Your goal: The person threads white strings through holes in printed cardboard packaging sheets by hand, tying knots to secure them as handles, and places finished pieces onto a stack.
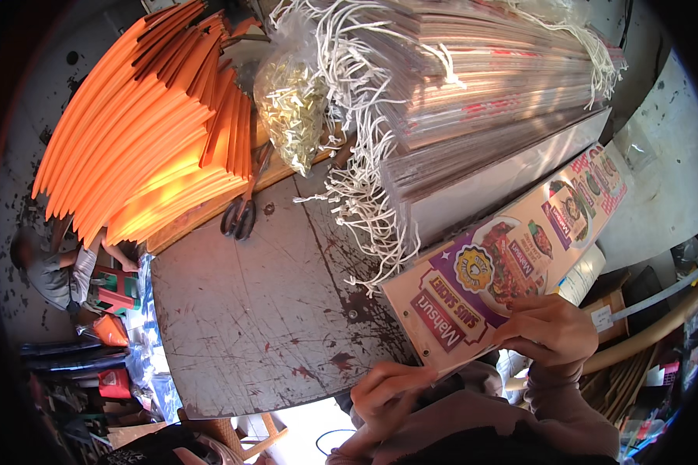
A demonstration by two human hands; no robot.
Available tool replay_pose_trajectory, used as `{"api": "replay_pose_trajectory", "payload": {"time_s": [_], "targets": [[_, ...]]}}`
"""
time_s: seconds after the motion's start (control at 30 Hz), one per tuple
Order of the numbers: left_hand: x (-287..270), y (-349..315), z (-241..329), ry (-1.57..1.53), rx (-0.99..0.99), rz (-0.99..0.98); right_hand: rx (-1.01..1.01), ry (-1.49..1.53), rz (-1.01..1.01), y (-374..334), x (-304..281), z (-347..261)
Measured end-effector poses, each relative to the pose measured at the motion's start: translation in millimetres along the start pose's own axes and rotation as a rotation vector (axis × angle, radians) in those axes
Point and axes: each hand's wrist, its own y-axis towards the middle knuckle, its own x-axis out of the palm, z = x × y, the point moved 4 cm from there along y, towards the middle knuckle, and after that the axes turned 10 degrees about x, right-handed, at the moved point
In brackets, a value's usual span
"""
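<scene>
A long printed sign (481, 283) with food pictures, coated in clear plastic, lies slantwise at the right of the table, its near end toward me. It has small metal eyelets in that end. My left hand (392, 391) is closed, with its fingertips at the sign's near corner. Farther along the same long edge, my right hand (551, 329) pinches the sign between thumb and bent fingers. Just beyond the sign, a big stack of similar plastic-covered sheets (504, 85) stands on edge, with white cords (364, 116) hanging from their ends.
A fanned stack of orange sheets (124, 132) fills the far left, beside a clear bag of gold-coloured pieces (291, 108). Black-handled scissors (239, 218) lie on the scratched grey table (248, 310). A person (50, 267) sits low beyond the left edge. A cardboard box (609, 318) is at right.
</scene>
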Motion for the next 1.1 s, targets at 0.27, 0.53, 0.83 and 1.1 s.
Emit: {"api": "replay_pose_trajectory", "payload": {"time_s": [0.27,0.53,0.83,1.1], "targets": [[14,4,7,-0.080,0.447,-0.076,-0.095,0.340,-0.060,18,30,-32],[10,-9,-14,-0.077,-0.047,0.340,0.184,0.157,0.293,22,31,-24],[16,-31,-36,-0.197,-0.553,-0.002,0.031,0.018,0.182,27,40,-30],[18,-23,-32,-0.298,-0.591,0.001,-0.028,-0.115,0.107,33,41,-35]]}}
